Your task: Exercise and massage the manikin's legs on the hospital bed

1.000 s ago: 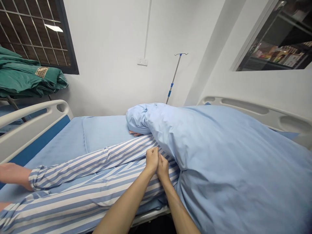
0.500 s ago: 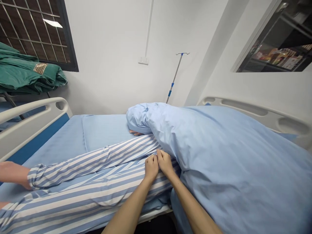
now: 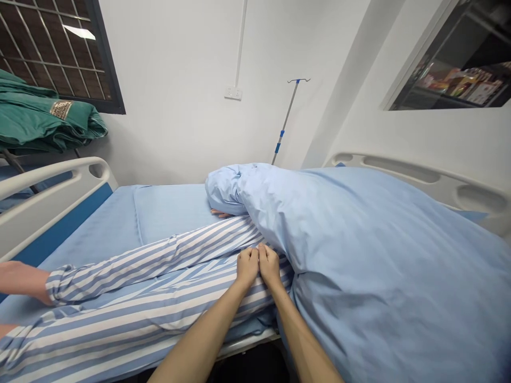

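The striped pajama trousers (image 3: 159,271) were worn by someone lying on a bed, and the legs were laid across a blue sheet (image 3: 171,210). The left hand (image 3: 247,266) and the right hand (image 3: 269,265) were placed side by side on the striped cloth, just beside a big blue quilt (image 3: 359,266). Both hands were curled, but whether the cloth was being pinched could not be told. Another person's fingers (image 3: 220,214) were seen poking out from under the quilt. White bed rails (image 3: 40,218) were seen on both sides. Green folded cloth (image 3: 40,119) was piled by a window (image 3: 51,53), and a drip pole (image 3: 285,122) was stood by the wall.
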A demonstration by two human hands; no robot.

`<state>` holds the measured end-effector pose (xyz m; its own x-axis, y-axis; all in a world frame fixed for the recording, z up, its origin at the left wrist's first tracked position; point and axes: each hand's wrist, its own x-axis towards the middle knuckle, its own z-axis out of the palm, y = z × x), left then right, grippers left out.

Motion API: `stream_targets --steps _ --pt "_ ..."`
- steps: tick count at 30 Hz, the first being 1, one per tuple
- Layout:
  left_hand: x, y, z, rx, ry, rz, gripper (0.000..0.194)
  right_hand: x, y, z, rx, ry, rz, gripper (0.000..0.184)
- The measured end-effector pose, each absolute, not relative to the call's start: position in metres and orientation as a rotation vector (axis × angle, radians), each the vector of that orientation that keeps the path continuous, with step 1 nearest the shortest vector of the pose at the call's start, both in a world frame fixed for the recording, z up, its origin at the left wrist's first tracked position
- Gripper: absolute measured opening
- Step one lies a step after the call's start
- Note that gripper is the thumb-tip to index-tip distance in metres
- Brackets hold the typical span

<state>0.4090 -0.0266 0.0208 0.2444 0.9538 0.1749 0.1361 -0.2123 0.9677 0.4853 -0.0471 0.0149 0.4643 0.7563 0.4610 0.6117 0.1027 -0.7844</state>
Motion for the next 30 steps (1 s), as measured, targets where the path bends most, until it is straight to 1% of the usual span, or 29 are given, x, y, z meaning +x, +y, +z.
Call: stream_targets --steps 4,7,10,16,19,21,24,27,30 --pt "0.401 -0.029 0.040 1.581 0.993 1.072 0.034 0.485 -0.051 0.019 -1.554 -1.218 0.182 0.048" --pt "0.356 -0.022 0.057 1.674 0.960 1.058 0.037 0.486 -0.052 0.017 -1.590 -1.217 0.155 0.048" --pt "0.267 -0.007 0.068 1.815 1.026 1.026 0.038 0.487 -0.053 0.015 -1.637 -1.231 0.141 0.048" --pt "0.043 -0.004 0.062 1.749 1.586 1.062 0.038 0.489 -0.050 0.013 -1.724 -1.254 0.133 0.046" --pt "-0.025 -0.023 0.052 1.694 1.776 1.059 0.038 0.489 -0.049 0.010 -1.784 -1.239 0.138 0.042" --pt "-0.045 -0.036 0.048 1.686 1.818 1.056 0.038 0.489 -0.048 0.009 -1.820 -1.234 0.137 0.042" --pt "-0.052 -0.044 0.040 1.718 1.795 1.060 0.037 0.486 -0.048 0.010 -1.866 -1.257 0.124 0.041" --pt "-0.052 -0.039 0.025 1.754 1.775 1.055 0.037 0.484 -0.048 0.012 -1.914 -1.279 0.091 0.040" --pt "-0.057 -0.032 0.006 1.823 1.856 0.998 0.035 0.483 -0.048 0.013 -1.952 -1.291 0.064 0.039"
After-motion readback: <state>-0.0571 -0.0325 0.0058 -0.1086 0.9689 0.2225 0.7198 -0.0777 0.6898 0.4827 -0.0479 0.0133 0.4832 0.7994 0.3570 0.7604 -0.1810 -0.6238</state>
